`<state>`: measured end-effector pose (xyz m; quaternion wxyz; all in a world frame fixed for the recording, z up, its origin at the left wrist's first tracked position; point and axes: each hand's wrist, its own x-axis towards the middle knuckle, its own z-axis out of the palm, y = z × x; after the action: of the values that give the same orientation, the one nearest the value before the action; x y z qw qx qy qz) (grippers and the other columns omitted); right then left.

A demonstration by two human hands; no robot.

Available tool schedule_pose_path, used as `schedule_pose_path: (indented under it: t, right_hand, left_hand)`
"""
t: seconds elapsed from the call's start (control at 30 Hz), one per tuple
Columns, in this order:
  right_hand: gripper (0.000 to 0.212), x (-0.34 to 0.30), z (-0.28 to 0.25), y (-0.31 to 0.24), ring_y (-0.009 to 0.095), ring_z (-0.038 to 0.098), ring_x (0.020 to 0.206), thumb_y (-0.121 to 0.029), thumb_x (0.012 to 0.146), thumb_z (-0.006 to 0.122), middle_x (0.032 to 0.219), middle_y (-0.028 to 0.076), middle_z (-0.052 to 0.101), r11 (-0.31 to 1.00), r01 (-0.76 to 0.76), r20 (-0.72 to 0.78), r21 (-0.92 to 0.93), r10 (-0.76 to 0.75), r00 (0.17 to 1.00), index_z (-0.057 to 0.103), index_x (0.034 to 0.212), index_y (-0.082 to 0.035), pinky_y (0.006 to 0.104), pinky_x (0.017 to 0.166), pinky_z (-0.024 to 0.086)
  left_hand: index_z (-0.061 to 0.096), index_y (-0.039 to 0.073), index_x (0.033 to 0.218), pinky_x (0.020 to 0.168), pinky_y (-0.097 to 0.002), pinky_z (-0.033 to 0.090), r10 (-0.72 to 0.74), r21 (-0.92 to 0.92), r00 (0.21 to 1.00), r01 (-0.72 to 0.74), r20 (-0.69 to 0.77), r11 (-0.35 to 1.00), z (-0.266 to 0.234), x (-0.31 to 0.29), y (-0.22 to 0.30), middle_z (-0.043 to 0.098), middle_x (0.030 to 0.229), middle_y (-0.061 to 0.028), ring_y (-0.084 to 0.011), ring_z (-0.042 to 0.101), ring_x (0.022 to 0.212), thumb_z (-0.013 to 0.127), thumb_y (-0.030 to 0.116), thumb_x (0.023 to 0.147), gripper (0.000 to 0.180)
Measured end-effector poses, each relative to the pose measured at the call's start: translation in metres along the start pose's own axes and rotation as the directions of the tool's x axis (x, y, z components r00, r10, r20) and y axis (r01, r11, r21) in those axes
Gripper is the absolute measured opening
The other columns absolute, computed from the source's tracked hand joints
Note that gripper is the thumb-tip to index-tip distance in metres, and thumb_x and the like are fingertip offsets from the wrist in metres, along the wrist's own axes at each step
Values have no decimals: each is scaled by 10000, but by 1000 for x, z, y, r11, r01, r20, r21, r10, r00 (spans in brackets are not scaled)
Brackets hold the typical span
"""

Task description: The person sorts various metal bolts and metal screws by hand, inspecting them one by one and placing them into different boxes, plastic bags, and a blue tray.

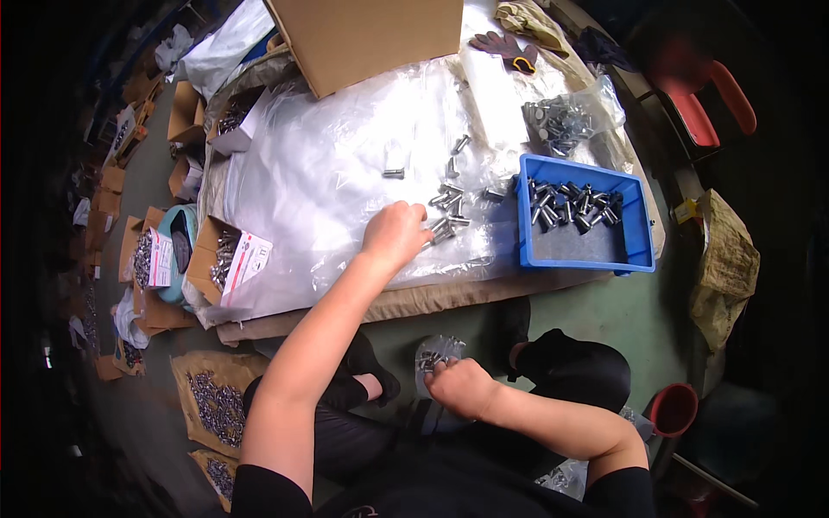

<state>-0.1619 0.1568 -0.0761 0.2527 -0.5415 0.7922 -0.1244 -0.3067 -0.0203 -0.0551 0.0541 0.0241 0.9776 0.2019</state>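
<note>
My left hand (395,235) reaches over the plastic-covered work surface with its fingers curled. Its fingertips touch a loose group of shiny metal cylindrical fasteners (451,200); whether one is between them is hidden. Lower down, between my knees, my right hand (465,388) is closed on a small clear plastic bag (429,352) with metal pieces in it. A blue plastic bin (637,256), holding several more of the dark and shiny fasteners, stands to the right of the loose group. One single fastener (394,173) lies apart, above my left hand.
A large cardboard box (371,43) stands at the far side. Near it lie a dark work glove (505,47) and a clear bag of parts (561,125). Open cartons of parts (207,268) line the left edge. A red bucket (673,410) and red chair (695,116) are at right.
</note>
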Motion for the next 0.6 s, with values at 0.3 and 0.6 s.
schedule_pose_path:
  t: [0.3, 0.6]
  right_hand:
    - [128, -15, -2, -8, 198, 578, 657, -146, 719, 508, 734, 73, 585, 998, -25, -44, -59, 23, 999, 594, 768, -66, 313, 495, 457]
    - [137, -17, 4, -6, 206, 587, 702, -142, 727, 505, 769, 76, 595, 998, -50, -6, -39, 50, 999, 597, 792, -63, 324, 537, 466]
  left_hand:
    - [473, -1, 962, 636, -394, 467, 176, 53, 971, -169, -163, 984, 47, -7, 1, 478, 816, -193, -341, 544, 689, 560, 45, 679, 300]
    - [534, 41, 990, 680, -348, 445, 129, -162, 956, -176, -263, 971, 53, -7, 4, 469, 888, -156, -300, 515, 772, 608, 133, 699, 313]
